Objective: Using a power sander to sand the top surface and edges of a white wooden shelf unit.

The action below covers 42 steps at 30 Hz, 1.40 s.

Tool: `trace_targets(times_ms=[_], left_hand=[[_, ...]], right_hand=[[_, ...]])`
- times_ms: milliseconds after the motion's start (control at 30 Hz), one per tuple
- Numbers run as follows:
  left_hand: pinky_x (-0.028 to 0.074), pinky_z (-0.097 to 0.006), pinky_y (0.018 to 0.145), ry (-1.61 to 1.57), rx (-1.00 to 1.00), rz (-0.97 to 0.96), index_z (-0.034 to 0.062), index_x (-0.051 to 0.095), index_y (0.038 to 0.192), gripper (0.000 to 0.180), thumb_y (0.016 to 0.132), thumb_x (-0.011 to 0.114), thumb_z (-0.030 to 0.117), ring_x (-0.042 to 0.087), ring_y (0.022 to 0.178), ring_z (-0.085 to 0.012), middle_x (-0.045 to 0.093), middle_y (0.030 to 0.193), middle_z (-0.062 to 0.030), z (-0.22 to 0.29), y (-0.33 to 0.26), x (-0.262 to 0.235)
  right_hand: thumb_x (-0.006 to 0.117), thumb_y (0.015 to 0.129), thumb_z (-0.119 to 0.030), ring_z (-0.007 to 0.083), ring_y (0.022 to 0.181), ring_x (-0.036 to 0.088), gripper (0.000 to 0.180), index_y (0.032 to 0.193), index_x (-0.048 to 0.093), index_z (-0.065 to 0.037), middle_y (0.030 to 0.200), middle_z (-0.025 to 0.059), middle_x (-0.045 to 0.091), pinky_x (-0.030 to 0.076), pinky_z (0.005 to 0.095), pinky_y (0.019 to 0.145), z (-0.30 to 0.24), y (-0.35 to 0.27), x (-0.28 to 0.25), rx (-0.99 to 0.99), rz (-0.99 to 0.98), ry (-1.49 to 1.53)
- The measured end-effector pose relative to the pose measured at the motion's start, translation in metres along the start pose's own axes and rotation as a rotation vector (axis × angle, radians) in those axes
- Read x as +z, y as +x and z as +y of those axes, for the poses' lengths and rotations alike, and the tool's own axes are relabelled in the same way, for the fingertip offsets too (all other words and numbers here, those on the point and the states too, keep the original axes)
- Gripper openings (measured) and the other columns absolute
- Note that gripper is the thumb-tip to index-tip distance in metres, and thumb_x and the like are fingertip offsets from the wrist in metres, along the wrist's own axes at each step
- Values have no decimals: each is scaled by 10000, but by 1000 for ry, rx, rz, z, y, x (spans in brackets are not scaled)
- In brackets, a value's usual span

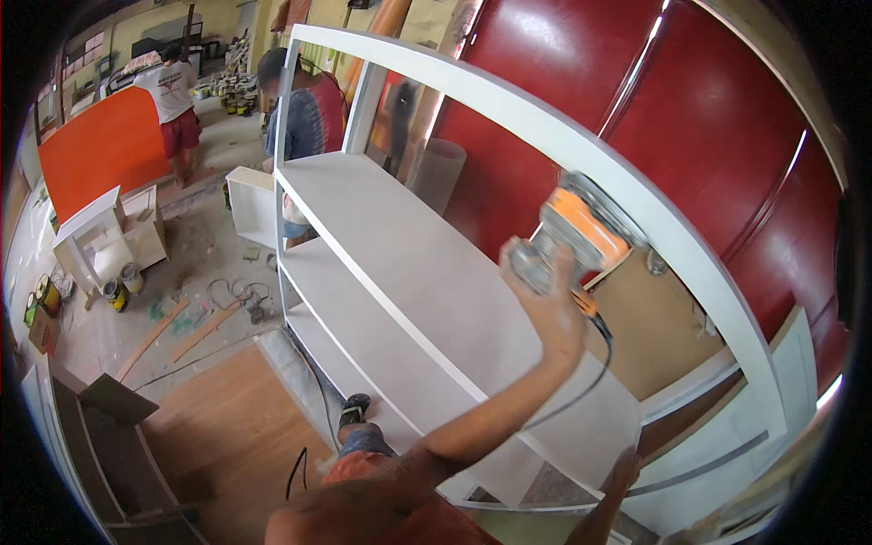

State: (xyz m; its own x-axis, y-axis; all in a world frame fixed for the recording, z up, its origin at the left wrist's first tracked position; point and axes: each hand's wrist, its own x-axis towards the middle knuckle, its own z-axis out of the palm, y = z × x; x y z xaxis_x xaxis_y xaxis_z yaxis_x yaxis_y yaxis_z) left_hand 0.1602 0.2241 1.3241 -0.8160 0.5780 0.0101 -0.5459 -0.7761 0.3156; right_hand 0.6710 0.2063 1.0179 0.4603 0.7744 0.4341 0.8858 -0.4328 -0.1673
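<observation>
My left hand [545, 304] is raised and grips an orange and grey power sander [577, 227], holding it against the inside of the curved white front rail [545, 127] of a tall white shelf unit [391, 245]. The sander's black cord [595, 363] hangs down from it across the upper shelf board. My right hand [625, 470] is low at the right and touches the edge of a shelf board; how its fingers lie is unclear. My knee and a dark shoe [354, 409] show below, near the unit's lower shelf.
A person in a striped shirt [304, 113] stands behind the unit's far end. Another person in red shorts [174, 100] stands by an orange panel [100, 150]. Red doors [690, 118] lie beyond the shelf. Paint cans [116, 291], a small white cabinet [100, 241], wood strips and dark boards [109, 436] cover the floor at the left.
</observation>
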Motion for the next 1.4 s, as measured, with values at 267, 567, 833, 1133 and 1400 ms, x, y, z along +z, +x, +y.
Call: trace_targets(times_ms=[267, 567, 833, 1133, 1400], left_hand=[[501, -354, 969, -125, 15, -6, 59, 300, 1509, 730, 987, 707, 367, 543, 1186, -226, 469, 1344, -140, 0, 79, -13], [592, -363, 910, -346, 138, -188, 74, 389, 1448, 577, 1040, 597, 425, 587, 1230, -251, 537, 1340, -120, 35, 223, -11], [577, -355, 936, -342, -37, -259, 66, 420, 1448, 567, 1051, 569, 443, 596, 1220, -236, 541, 1363, -123, -6, 113, -2], [460, -416, 1080, -227, -163, -90, 98, 287, 1503, 721, 989, 688, 406, 474, 1333, -287, 424, 1425, -145, -59, -111, 33], [369, -438, 1126, 24, -329, -86, 41, 259, 1525, 792, 956, 737, 314, 411, 1329, -317, 356, 1453, -184, -68, -211, 33]], right_hand=[[369, 1078, -506, 512, 915, 680, 621, 1002, 672, 31, 976, 312, 696, 535, 602, 796, 17, 18, 9, 18, -139, 0], [401, 1071, -496, 467, 873, 693, 565, 1003, 671, -5, 916, 251, 700, 552, 586, 723, 73, 44, 69, -45, -65, -155], [385, 1075, -429, 428, 1013, 669, 484, 1138, 674, -47, 1105, 205, 700, 531, 557, 854, 43, 20, 34, -27, -76, -10], [428, 1042, -358, 402, 1014, 688, 414, 1131, 696, -56, 1119, 212, 702, 547, 543, 885, -6, 24, -10, 17, -173, -87], [528, 978, -241, 364, 991, 707, 271, 1153, 691, -115, 1107, 133, 715, 581, 519, 880, 29, 32, 36, -75, -24, -151]])
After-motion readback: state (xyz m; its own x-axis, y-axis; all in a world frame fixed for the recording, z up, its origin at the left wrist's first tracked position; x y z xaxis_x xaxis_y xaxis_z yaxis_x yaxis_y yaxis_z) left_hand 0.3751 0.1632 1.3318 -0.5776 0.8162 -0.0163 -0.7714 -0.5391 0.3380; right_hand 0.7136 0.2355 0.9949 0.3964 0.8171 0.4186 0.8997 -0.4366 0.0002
